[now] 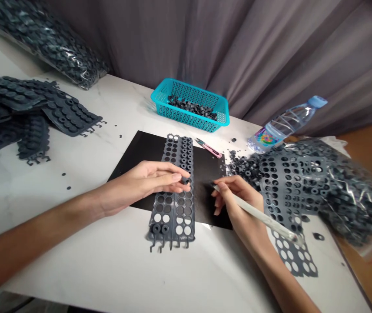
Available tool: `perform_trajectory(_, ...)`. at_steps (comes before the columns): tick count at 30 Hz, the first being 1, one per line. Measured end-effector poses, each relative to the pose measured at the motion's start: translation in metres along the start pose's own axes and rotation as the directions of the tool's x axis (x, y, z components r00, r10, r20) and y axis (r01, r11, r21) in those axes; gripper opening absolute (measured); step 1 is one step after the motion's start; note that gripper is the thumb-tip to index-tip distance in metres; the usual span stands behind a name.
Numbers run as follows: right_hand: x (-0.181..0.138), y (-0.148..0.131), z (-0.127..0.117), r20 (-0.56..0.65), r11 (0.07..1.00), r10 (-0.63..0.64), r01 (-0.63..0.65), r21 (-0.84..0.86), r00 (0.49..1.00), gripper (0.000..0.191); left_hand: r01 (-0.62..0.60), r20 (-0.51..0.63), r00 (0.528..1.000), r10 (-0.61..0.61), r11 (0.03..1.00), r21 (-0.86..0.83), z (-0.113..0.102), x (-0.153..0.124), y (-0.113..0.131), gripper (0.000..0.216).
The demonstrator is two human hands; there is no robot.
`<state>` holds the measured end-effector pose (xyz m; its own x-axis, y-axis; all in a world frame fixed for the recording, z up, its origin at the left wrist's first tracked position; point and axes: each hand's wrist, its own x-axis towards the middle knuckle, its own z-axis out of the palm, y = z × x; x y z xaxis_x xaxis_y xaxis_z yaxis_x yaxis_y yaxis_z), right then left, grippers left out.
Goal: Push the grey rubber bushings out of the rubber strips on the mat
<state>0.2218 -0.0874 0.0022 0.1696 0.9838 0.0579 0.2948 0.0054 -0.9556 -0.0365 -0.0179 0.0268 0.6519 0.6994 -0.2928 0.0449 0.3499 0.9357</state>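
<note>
My left hand [153,178] is over a dark grey rubber sheet [169,201] with rows of round holes, pinching a small black rubber piece [185,180] between its fingertips. Two ring-shaped pieces sit at the sheet's near left end, and more fill its far right rows. Under the sheet lies a flat black board [134,156]. To the right of it, my right hand [238,195] grips a white pen-shaped tool [257,213]; its dark tip points left toward my left hand. Pink-handled thread snips [208,148] lie just beyond the board.
A turquoise basket [190,124] of black pieces stands at the back. On the right are a loose pile [246,169], punched-out sheets [295,256], a plastic bag of pieces [352,204] and a water bottle [280,126]. Full sheets [71,111] and another bag [65,52] lie left.
</note>
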Motion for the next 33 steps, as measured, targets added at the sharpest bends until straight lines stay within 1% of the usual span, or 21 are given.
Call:
perform_trajectory(7, 0.001, -0.005, -0.003, -0.068, 0.996, -0.017, 0.011, -0.089, 0.998, 0.021, 0.071, 0.042, 0.997, -0.070, 0.997, -0.026, 0.009, -0.002, -0.002, 0.034)
perform_trajectory(10, 0.000, -0.005, -0.003, -0.054, 0.994, -0.019, 0.013, -0.110, 0.998, 0.020, 0.091, 0.067, 0.994, -0.087, 0.994, -0.063, 0.010, -0.002, -0.004, 0.034)
perform_trajectory(16, -0.001, -0.002, -0.004, -0.029, 0.986, -0.032, 0.027, -0.163, 0.999, 0.018, 0.084, 0.103, 0.992, -0.069, 0.986, -0.144, 0.012, 0.000, -0.011, 0.032)
perform_trajectory(28, -0.001, 0.005, -0.003, 0.018, 0.964, -0.039, 0.042, -0.261, 0.999, 0.015, 0.082, 0.124, 0.990, -0.063, 0.984, -0.157, 0.012, 0.003, -0.014, 0.032)
perform_trajectory(33, -0.002, 0.005, -0.004, 0.051, 0.937, -0.097, 0.108, -0.331, 0.994, 0.013, 0.062, 0.110, 0.993, -0.045, 0.985, -0.163, 0.013, 0.002, -0.012, 0.029)
